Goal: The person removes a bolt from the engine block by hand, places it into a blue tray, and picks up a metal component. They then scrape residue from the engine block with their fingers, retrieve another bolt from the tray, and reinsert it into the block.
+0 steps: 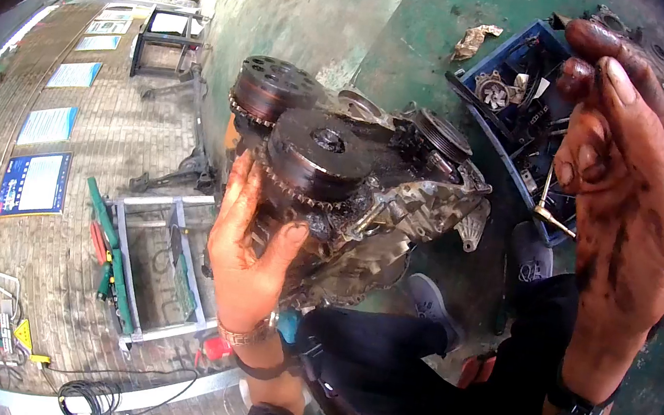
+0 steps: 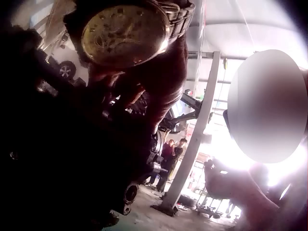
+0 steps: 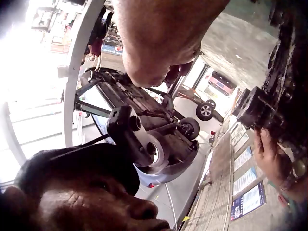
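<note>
The engine (image 1: 420,216), set between crate and posters, is touched on its left side by the left hand (image 1: 249,262), fingers straight, thumb apart. Right of the engine, the crate (image 1: 511,162) is overlapped by the raised right hand (image 1: 634,173), loosely curled, nothing seen gripped. Left of the engine, the posters' (image 1: 33,184) print cannot be read.

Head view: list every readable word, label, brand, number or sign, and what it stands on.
Nothing reads clearly.
Blue-and-white rectangular wall poster: print too small.
Pale-blue and white rectangular wall sheets: print too small.
Yellow triangular sign: marking too small.
</note>
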`<state>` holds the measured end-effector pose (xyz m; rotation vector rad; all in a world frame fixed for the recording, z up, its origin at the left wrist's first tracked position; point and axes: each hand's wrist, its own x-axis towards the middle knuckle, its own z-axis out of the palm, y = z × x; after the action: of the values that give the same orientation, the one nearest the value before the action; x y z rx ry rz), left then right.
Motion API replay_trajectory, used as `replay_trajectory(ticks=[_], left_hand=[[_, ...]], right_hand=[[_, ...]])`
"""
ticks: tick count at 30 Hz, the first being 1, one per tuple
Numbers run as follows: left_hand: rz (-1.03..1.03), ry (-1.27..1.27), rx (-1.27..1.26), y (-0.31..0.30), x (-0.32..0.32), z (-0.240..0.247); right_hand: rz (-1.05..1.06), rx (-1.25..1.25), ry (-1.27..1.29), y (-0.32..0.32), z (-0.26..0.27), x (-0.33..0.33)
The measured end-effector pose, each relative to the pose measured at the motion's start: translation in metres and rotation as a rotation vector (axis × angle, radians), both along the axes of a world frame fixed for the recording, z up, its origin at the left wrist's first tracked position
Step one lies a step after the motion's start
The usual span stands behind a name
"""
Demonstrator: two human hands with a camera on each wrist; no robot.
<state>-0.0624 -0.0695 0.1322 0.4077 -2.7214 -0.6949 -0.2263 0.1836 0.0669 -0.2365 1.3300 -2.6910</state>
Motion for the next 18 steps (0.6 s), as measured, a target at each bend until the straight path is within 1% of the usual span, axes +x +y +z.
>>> replay_trajectory(ticks=[4,6,9,10,12,14,18], left_hand=[[-0.014,-0.002,-0.021,-0.003,0.002,-0.001],[-0.028,-0.029,-0.115,-0.001,0.002,-0.001],[-0.013,-0.075,-0.186,0.004,0.001,0.002],[-0.010,-0.075,-0.185,0.005,0.001,-0.001],[-0.022,0.011,-0.149,0.007,0.001,-0.007],[-0.018,-0.001,-0.167,0.007,0.000,-0.006],[0.007,-0.019,-0.151,0.006,-0.004,-0.005]], right_hand=[[-0.025,0.022,-0.026,0.000,0.001,0.002],[-0.049,0.044,-0.015,0.001,0.001,0.002],[-0.035,0.074,0.039,-0.001,0.001,0.003],[-0.017,0.069,-0.002,-0.004,0.004,0.007],[0.000,0.064,-0.040,-0.009,0.006,0.010],[0.050,-0.004,-0.081,-0.011,0.004,0.010],[0.034,0.078,-0.039,-0.012,0.003,0.008]])
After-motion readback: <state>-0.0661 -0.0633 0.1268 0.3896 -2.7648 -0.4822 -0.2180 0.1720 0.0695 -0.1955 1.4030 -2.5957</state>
